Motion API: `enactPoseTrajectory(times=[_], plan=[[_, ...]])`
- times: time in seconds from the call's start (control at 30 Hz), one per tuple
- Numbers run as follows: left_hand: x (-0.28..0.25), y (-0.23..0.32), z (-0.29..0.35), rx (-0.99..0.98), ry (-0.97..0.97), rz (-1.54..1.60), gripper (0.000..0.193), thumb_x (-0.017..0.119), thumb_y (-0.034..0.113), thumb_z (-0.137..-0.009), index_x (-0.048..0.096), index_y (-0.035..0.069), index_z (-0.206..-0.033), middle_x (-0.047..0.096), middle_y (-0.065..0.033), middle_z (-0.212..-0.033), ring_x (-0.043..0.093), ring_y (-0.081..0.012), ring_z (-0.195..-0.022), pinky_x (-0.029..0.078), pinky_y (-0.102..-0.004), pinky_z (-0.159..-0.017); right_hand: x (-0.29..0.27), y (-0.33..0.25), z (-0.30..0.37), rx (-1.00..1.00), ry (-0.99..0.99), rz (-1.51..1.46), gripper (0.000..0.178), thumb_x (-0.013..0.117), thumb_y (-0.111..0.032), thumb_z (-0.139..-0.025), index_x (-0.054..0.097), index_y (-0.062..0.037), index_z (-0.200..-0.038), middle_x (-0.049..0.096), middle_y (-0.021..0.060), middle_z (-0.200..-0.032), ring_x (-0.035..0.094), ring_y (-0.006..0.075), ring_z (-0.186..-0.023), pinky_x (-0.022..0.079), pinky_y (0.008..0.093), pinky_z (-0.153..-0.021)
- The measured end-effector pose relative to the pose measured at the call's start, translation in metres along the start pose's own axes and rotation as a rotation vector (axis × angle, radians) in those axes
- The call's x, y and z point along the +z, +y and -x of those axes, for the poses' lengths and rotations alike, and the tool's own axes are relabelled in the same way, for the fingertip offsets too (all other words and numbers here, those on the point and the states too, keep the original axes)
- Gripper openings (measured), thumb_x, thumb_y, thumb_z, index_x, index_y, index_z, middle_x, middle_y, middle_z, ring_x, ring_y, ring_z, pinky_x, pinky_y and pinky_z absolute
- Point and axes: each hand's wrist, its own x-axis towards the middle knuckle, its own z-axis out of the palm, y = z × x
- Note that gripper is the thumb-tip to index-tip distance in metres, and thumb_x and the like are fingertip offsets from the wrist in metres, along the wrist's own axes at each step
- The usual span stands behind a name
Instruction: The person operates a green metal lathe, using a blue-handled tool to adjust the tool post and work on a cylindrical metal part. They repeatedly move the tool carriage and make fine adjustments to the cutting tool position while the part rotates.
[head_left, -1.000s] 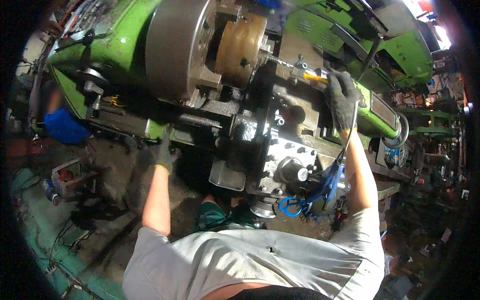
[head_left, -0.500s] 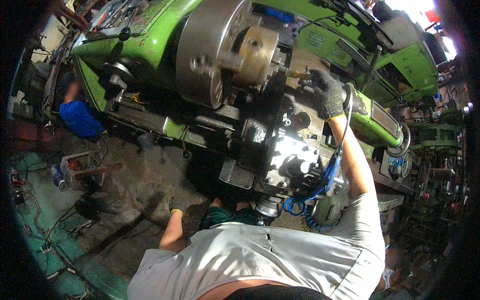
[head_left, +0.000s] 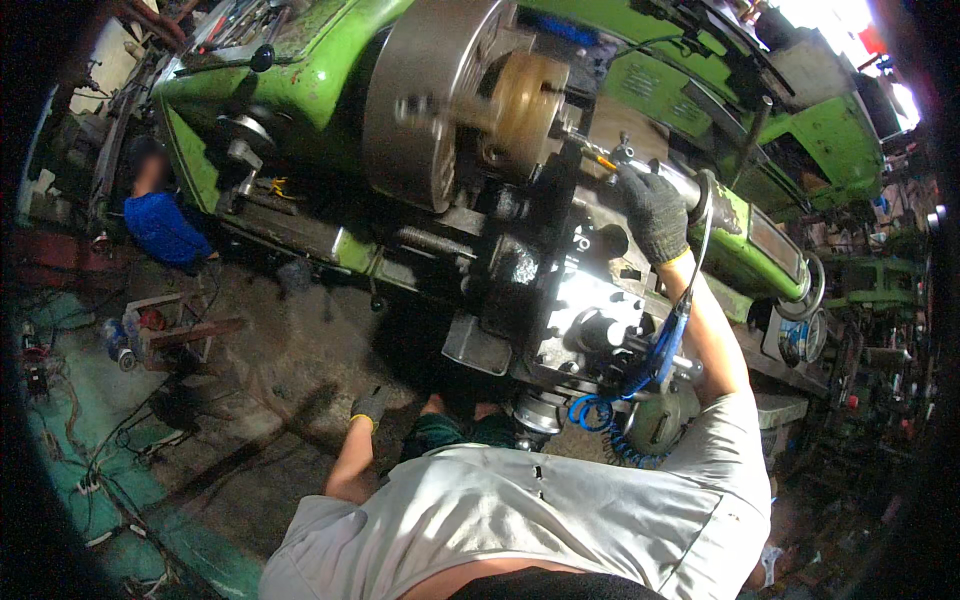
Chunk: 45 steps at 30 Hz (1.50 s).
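I stand at a green lathe (head_left: 300, 70). Its big grey chuck (head_left: 430, 100) holds a tan round workpiece (head_left: 525, 105). My right hand (head_left: 652, 212), in a dark glove, reaches up beside the workpiece and grips a thin tool with an orange tip (head_left: 600, 160). A blue coiled hose (head_left: 665, 345) hangs down along that forearm to the carriage (head_left: 590, 300). My left hand (head_left: 370, 405), in a dark glove with a yellow cuff, hangs low by my side over the floor and holds nothing.
A person in a blue shirt (head_left: 160, 225) crouches at the lathe's left end. Cables (head_left: 110, 470) and small clutter lie on the dirty floor at left. Handwheels (head_left: 800, 300) stick out at the lathe's right, with more machinery beyond.
My left hand came off the lathe's front and dropped to my side. My right hand stayed up by the workpiece. The view shifted toward the chuck.
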Motion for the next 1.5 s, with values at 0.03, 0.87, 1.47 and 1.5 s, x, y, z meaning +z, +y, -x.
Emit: enactPoseTrajectory(times=[0.03, 0.87, 1.47, 1.5], plan=[[-0.002, 0.009, -0.001, 0.030, 0.026, 0.025, 0.060, 0.053, 0.053, -0.097, 0.065, 0.005, -0.131, 0.061, -0.0256, -0.137, 0.057, -0.0453, -0.128, 0.045, -0.0497, -0.108, -0.008, -0.003, -0.003, 0.050, -0.034, -0.009, 0.044, 0.067, -0.003, -0.087, 0.065, -0.0095, -0.130, 0.072, 0.0162, -0.114, 0.068, 0.0371, -0.097, 0.055, 0.0454, -0.081], [-0.003, -0.042, 0.047, 0.110, 0.113, -0.011, 0.057, 0.048, 0.043, -0.100, 0.063, 0.003, -0.138, 0.056, -0.0217, -0.147, 0.050, -0.0405, -0.138, 0.036, -0.0458, -0.117, -0.003, 0.051, -0.087, 0.348, 0.134, -0.220, 0.036, 0.060, -0.034, -0.091, 0.071, -0.0055, -0.111, 0.072, 0.0235, -0.106, 0.070, 0.0422, -0.100, 0.055, 0.0477, -0.088], [-0.068, -0.004, 0.128, 0.347, 0.006, -0.918, 0.048, 0.044, 0.038, -0.103, 0.064, 0.009, -0.135, 0.057, -0.0227, -0.145, 0.055, -0.0405, -0.132, 0.044, -0.0492, -0.111, 0.043, 0.025, 0.091, -0.035, 0.011, -0.599, 0.047, 0.073, -0.031, -0.088, 0.064, -0.0117, -0.130, 0.068, 0.0252, -0.122, 0.066, 0.0425, -0.111, 0.052, 0.0462, -0.099], [-0.069, -0.008, 0.125, 0.337, -0.005, -0.879, 0.048, 0.044, 0.038, -0.103, 0.064, 0.009, -0.135, 0.057, -0.0227, -0.145, 0.056, -0.0406, -0.132, 0.044, -0.0492, -0.111, 0.067, 0.031, 0.089, 0.043, -0.129, -0.683, 0.040, 0.073, -0.031, -0.089, 0.068, -0.0116, -0.123, 0.070, 0.0231, -0.116, 0.068, 0.0408, -0.106, 0.053, 0.0462, -0.095]])
